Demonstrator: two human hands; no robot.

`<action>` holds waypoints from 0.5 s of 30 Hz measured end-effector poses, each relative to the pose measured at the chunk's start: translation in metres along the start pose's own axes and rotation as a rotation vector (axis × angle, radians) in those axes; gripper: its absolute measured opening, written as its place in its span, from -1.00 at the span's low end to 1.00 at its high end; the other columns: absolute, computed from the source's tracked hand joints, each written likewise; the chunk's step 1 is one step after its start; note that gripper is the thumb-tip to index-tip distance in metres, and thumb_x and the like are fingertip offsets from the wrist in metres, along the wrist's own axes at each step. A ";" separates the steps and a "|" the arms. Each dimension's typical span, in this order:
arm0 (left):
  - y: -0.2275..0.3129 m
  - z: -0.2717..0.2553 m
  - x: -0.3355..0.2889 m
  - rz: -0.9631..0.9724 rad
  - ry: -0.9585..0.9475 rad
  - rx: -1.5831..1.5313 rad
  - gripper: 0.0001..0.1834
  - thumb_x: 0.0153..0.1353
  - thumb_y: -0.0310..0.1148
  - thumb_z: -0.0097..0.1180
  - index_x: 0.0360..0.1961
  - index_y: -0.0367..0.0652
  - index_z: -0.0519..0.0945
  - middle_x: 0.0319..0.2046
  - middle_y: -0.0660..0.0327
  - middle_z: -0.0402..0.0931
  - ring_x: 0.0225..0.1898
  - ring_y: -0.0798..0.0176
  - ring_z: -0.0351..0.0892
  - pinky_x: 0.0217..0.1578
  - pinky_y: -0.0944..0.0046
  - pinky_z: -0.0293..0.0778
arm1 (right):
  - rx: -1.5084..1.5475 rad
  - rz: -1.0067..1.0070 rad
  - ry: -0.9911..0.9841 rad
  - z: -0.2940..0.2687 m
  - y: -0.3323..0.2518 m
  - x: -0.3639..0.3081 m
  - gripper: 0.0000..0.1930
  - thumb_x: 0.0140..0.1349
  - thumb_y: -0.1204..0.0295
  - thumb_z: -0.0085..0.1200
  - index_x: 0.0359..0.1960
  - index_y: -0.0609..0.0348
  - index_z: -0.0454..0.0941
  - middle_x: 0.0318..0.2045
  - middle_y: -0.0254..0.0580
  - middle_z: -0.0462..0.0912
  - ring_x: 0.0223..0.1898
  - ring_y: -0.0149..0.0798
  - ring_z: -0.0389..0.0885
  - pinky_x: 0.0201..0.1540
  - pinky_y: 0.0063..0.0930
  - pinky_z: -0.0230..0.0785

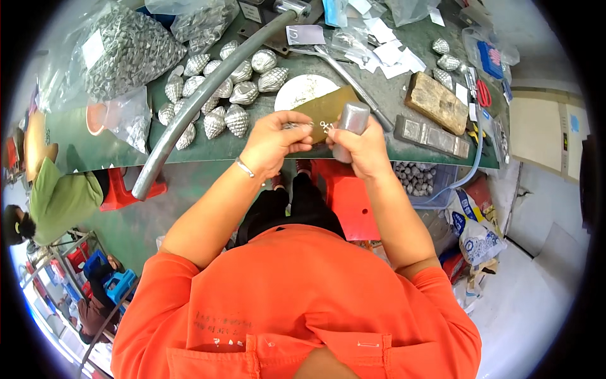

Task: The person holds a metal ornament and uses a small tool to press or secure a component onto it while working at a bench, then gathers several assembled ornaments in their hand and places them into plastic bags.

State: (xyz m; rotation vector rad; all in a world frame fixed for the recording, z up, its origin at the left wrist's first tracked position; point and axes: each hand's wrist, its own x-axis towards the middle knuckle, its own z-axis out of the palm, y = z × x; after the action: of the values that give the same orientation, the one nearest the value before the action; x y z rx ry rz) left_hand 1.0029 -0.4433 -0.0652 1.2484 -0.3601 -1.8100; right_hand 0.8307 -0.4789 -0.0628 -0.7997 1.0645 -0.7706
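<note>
My left hand (271,140) is closed in a pinch over the table's front edge, with a small silvery piece between thumb and fingertips, too small to name. A grey rounded metal bar (355,118) stands up out of my right hand (365,150), whose fingers wrap round it. Between the hands, tiny silvery metal pieces (326,126) show against an olive-brown plate (334,104); whether the right fingertips touch them I cannot tell. The plate overlaps a white round disc (306,88). Several silver ridged, shell-like metal pieces (244,93) lie left of the disc.
A long grey metal pipe lever (208,88) slants across the left side, past the table edge. Bags of small metal parts (129,54) fill the back left. A wooden block (435,103), a metal bar (431,136) and red-handled scissors (483,93) lie right. Below is a red stool (347,205).
</note>
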 end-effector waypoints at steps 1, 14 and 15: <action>0.000 -0.003 0.000 0.013 0.054 0.017 -0.82 0.08 -0.52 0.09 -0.27 -0.35 0.47 -0.44 0.19 0.48 -0.44 0.38 0.50 -0.38 0.43 0.51 | -0.221 -0.049 0.030 -0.001 -0.003 0.008 -0.70 -0.17 0.55 0.14 -0.33 0.32 0.40 -0.48 -0.18 0.53 -0.41 -0.31 0.53 -0.33 -0.45 0.40; -0.007 -0.025 -0.002 0.095 0.232 0.342 -0.85 0.04 -0.49 0.15 -0.36 -0.31 0.50 -0.52 0.26 0.46 -0.52 0.48 0.43 -0.52 0.52 0.38 | -0.489 -0.374 0.188 -0.005 -0.017 0.029 -0.58 -0.11 0.54 0.21 -0.18 0.20 0.33 -0.42 -0.22 0.53 -0.40 -0.37 0.52 -0.33 -0.48 0.40; -0.007 -0.024 0.000 0.089 0.215 0.376 -0.85 0.03 -0.48 0.16 -0.37 -0.31 0.50 -0.52 0.27 0.46 -0.52 0.49 0.43 -0.53 0.53 0.36 | -0.257 -0.398 0.154 -0.004 -0.021 0.026 -0.58 -0.09 0.60 0.19 -0.17 0.18 0.30 -0.44 -0.24 0.52 -0.43 -0.41 0.51 -0.35 -0.52 0.41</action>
State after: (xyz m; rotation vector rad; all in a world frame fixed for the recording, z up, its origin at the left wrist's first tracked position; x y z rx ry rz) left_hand 1.0206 -0.4336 -0.0804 1.6418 -0.6443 -1.5576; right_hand 0.8318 -0.5124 -0.0569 -1.2102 1.1727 -1.0568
